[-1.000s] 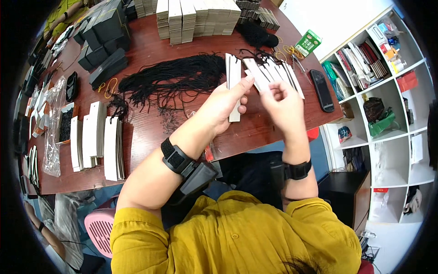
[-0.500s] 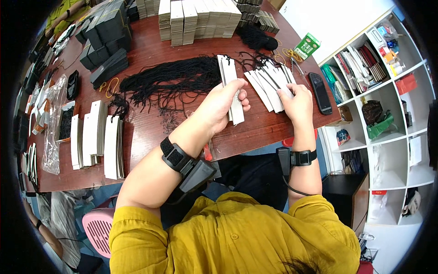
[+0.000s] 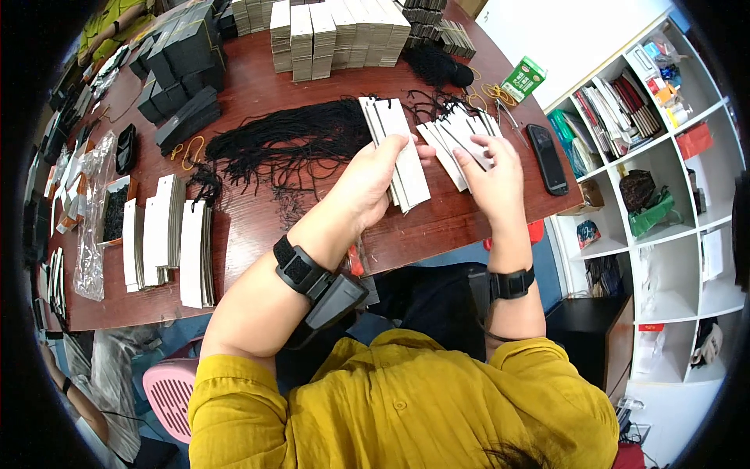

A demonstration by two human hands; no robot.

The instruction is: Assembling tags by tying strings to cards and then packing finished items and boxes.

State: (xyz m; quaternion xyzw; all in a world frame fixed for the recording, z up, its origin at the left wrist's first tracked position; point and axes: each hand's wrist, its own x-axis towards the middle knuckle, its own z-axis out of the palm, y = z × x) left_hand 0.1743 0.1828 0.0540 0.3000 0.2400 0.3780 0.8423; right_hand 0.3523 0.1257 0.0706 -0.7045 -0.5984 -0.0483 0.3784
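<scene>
My left hand (image 3: pixel 370 181) is closed around a small sheaf of long white card tags (image 3: pixel 412 184), with black cords showing at their top holes. Its thumb lies across the face of the tags. My right hand (image 3: pixel 500 184) hovers at a fanned pile of white tags with black cords (image 3: pixel 445 148), its thumb and fingers apart and nothing visible between them. A thick bundle of black cords (image 3: pixel 285 137) trails over the table to the left of the held sheaf.
Stacks of white tags (image 3: pixel 195 254) stand at the table's near left. Pale card stacks (image 3: pixel 344 39) and dark blocks (image 3: pixel 183 51) line the far side. A black phone (image 3: pixel 548 160) and a green box (image 3: pixel 524 79) lie on the right, near white shelving (image 3: pixel 664 238).
The sheaf in my left hand has spread wider, with a tag now showing on its right side. My right hand has shifted slightly left and its fingers have come off the fanned pile.
</scene>
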